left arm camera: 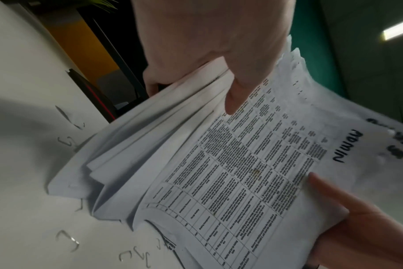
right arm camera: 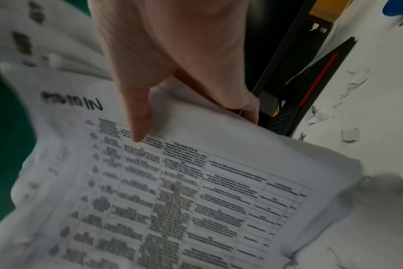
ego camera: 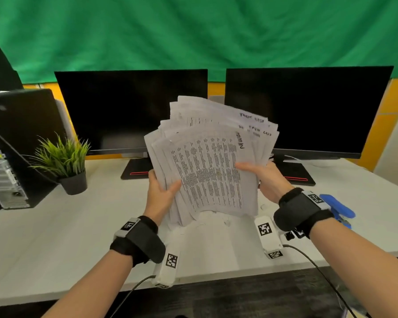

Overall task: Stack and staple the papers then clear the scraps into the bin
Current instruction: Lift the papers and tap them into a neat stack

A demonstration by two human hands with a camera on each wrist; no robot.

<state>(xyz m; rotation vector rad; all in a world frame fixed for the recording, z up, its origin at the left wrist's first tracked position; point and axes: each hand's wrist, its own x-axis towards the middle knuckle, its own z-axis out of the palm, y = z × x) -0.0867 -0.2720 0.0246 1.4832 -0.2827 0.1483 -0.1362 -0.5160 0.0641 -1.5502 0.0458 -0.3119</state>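
A thick, uneven sheaf of printed papers (ego camera: 207,171) stands upright on its lower edge over the white desk (ego camera: 55,237), fanned out at the top. My left hand (ego camera: 163,193) grips its left edge, thumb across the front sheet (left arm camera: 253,172). My right hand (ego camera: 260,177) grips the right edge, thumb on the front page (right arm camera: 196,191), fingers behind. A blue stapler (ego camera: 338,208) lies on the desk to the right, behind my right wrist. Loose bent staples (left arm camera: 69,240) and small paper scraps (right arm camera: 350,134) lie scattered on the desk around the stack.
Two dark monitors (ego camera: 133,111) (ego camera: 306,111) stand at the back on black bases. A potted green plant (ego camera: 64,161) and a computer tower (ego camera: 14,145) stand at the left. No bin is in view.
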